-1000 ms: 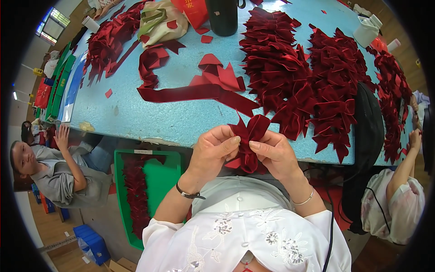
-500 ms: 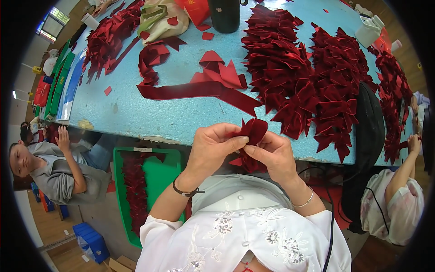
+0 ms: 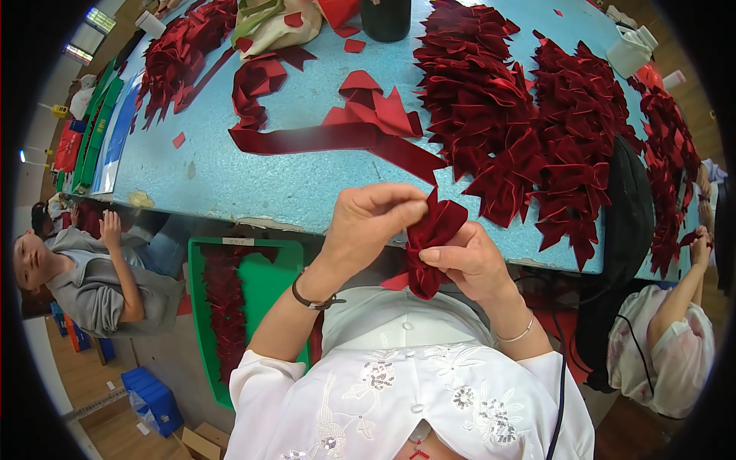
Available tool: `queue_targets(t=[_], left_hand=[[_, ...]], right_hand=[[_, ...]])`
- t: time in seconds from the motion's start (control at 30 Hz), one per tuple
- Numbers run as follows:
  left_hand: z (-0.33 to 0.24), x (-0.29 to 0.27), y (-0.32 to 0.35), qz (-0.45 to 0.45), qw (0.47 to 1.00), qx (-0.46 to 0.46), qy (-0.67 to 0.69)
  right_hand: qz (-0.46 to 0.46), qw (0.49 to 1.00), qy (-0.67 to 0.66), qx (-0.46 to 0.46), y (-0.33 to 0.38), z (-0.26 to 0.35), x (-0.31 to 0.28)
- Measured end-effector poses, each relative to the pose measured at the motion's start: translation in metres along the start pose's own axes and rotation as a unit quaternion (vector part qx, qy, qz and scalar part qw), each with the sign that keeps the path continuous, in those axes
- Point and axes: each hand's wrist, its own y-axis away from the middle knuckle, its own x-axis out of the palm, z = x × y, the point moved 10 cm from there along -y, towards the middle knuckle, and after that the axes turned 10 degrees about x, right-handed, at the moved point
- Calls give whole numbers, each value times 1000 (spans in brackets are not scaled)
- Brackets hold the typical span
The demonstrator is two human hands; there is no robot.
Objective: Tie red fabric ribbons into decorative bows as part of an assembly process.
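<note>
A dark red velvet bow (image 3: pixel 431 239) is held upright between my hands, just in front of the table's near edge. My left hand (image 3: pixel 377 218) pinches the upper left part of it between thumb and fingertips. With the thumb across its knotted middle, my right hand (image 3: pixel 471 259) grips the bow from the right; the fingers behind are partly hidden. Beyond my hands, a long dark red velvet ribbon (image 3: pixel 307 141) lies across the table, its near end close to the bow. Crumpled lighter red ribbon pieces (image 3: pixel 376 107) rest against that ribbon.
Rows of finished bows (image 3: pixel 483 100) cover the blue table (image 3: pixel 192 184) on the right. A black bag (image 3: pixel 625 207) hangs at the near right edge. A green bin (image 3: pixel 268 307) with bows stands below left. A dark cup (image 3: pixel 386 19) is at the back. Other people sit left and right.
The bow has been raised and turned, so its loops and knot now show. My left hand has shifted up to its upper tip, while my right hand grips its middle.
</note>
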Motion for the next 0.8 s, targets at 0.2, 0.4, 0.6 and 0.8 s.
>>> queue_targets(t=[0.2, 0.4, 0.6, 0.8], left_hand=[[5, -13, 13, -50, 993, -58, 87], [-4, 3, 43, -27, 998, -38, 48], [5, 4, 48, 11, 993, -61, 106], [-28, -7, 45, -27, 989, 135, -49]], right_hand=[[-66, 997, -46, -22, -2, 8, -18], [-74, 992, -89, -58, 0, 14, -24], [-62, 992, -93, -65, 5, 18, -19], [-79, 991, -86, -66, 6, 20, -18]])
